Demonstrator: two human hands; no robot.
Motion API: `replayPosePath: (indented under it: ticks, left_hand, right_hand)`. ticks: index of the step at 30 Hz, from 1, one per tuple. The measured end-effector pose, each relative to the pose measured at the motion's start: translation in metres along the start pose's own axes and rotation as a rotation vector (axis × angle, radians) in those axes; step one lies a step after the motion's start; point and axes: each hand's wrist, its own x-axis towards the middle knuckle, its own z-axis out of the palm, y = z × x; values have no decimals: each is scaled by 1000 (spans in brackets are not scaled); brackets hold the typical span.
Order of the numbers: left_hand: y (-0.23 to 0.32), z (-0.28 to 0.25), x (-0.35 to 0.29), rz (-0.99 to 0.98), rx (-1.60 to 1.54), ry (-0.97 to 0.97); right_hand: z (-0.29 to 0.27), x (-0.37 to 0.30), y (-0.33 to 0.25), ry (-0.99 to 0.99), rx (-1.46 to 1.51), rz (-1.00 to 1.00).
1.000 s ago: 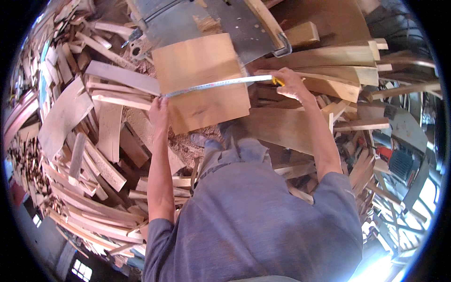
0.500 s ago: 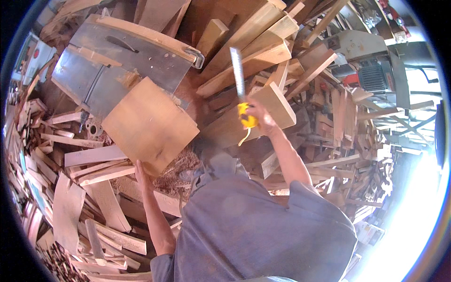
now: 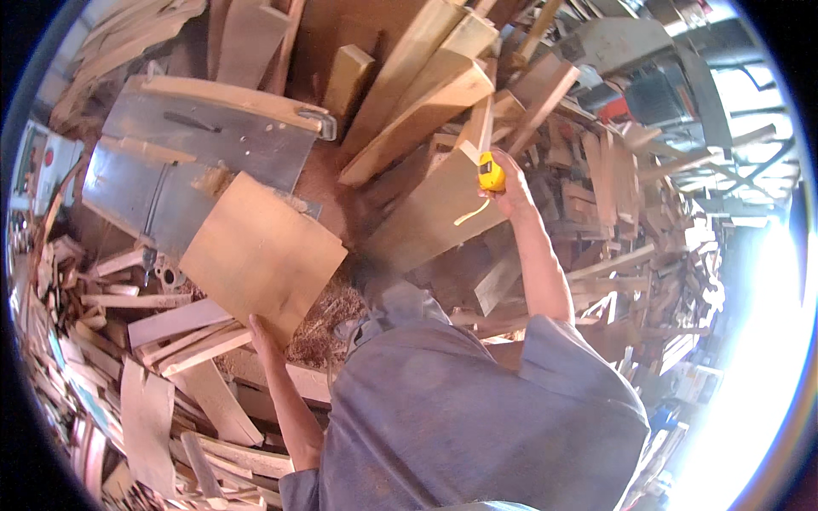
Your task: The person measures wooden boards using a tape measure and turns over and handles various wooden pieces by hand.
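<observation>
A square, light-brown wooden board [image 3: 262, 255] lies partly on a metal machine table [image 3: 128, 192] and juts out toward me. My left hand [image 3: 265, 334] grips its near edge; the fingers beneath are hidden. Off to the right, my right hand [image 3: 511, 189] is closed around a yellow tape measure [image 3: 492, 172]. No drawn-out blade shows on the tape measure. A pale strap [image 3: 471, 213] dangles below it. Behind that hand leans a broad, thick plank [image 3: 426, 213].
Long timbers [image 3: 417, 111] stand slanted at the far side. Wood offcuts [image 3: 187, 409] are heaped at left, more scraps [image 3: 613, 187] at right. Sawdust [image 3: 328, 319] lies under the board. A motor [image 3: 656, 100] sits at far right.
My right hand has moved right and farther away with the tape measure. Its blade, sticking out before, is no longer visible. My left hand stays at the board's edge.
</observation>
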Motion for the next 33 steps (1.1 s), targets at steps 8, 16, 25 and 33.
replayPosePath:
  ticks: [8, 16, 25, 33]
  left_hand:
    - [6, 7, -22, 25, -92, -180]
    - [24, 21, -100, -36, -132, 55]
    - [-149, -101, -118, -225, 55, 246]
    - [-163, -125, -241, -333, 151, 333]
  right_hand:
    - [-93, -32, 24, 146, 356, 40]
    - [-219, -147, 60, 293, 410, 100]
    - [-255, -68, 74, 339, 267, 75]
    - [-227, 115, 55, 433, -214, 59]
